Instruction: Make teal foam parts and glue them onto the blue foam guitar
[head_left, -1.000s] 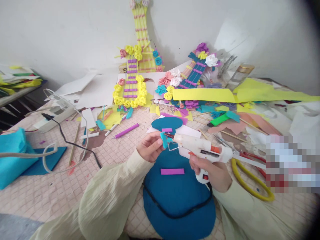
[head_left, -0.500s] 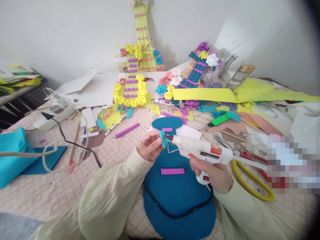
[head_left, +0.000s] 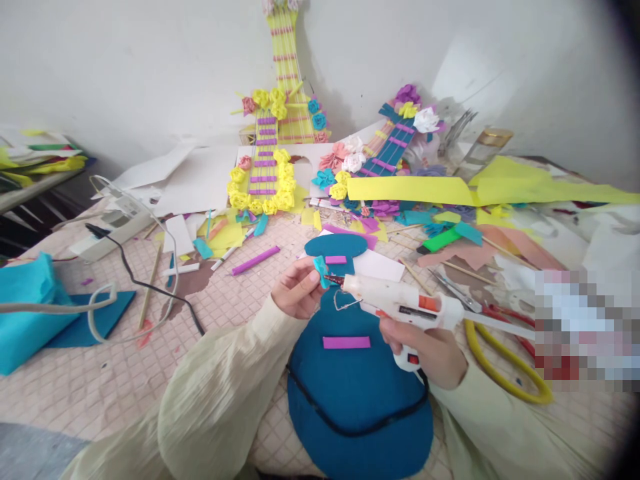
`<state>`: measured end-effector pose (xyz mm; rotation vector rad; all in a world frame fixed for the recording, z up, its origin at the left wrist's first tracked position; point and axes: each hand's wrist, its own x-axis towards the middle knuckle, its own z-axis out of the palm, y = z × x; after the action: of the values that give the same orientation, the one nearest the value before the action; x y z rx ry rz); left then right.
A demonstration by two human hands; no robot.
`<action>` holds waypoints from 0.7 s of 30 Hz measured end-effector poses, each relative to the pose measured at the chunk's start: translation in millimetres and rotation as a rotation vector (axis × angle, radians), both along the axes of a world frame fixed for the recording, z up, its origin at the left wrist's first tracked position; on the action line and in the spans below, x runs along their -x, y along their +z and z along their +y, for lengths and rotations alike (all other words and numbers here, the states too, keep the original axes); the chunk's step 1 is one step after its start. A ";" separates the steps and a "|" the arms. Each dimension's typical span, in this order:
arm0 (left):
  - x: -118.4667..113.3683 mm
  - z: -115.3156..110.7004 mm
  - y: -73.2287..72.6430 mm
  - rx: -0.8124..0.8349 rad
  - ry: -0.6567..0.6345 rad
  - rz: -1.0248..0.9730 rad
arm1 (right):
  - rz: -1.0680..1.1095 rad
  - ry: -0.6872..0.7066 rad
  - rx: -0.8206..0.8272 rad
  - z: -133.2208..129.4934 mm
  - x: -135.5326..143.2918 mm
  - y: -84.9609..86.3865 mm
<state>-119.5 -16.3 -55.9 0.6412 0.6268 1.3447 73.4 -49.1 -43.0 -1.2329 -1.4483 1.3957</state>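
My left hand [head_left: 299, 291] pinches a small turquoise paper piece [head_left: 321, 269] between thumb and fingers. Wrapped round the handle of a white glue gun [head_left: 383, 293], my right hand [head_left: 427, 350] holds it level, its dark nozzle tip at the turquoise piece. Below both hands lies a dark blue guitar-shaped cutout [head_left: 360, 393]. One purple strip [head_left: 346, 343] is on its body and another purple strip [head_left: 335, 260] near its top end. The gun's black cord crosses the body of the cutout.
Decorated yellow [head_left: 265, 157] and blue [head_left: 387, 157] paper guitars stand at the back. Yellow paper [head_left: 410, 190] stretches across the right. Scissors with red handles [head_left: 463, 293], a yellow ring [head_left: 510, 367], sticks and scraps lie around. A power strip [head_left: 107, 233] with cables is at the left.
The turquoise piece has turned and shifted slightly up and left in my left hand. The glue gun's tip has moved slightly left and down with it.
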 end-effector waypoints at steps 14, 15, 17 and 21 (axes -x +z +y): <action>1.0 0.6 8.2 0.023 0.029 -0.031 | -0.039 0.009 0.007 -0.5 -0.2 1.0; 1.2 0.6 8.0 0.022 0.027 -0.029 | -0.044 0.007 0.007 -0.2 -0.1 0.8; 1.6 0.6 7.3 0.012 0.021 -0.028 | -0.050 -0.001 0.002 0.2 0.2 0.8; 1.8 1.5 5.7 -0.006 0.000 -0.043 | -0.042 0.003 0.002 0.0 0.5 0.8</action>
<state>-121.3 -14.8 -50.2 0.6157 0.5879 1.3573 72.9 -49.1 -42.2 -1.2688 -1.4779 1.3809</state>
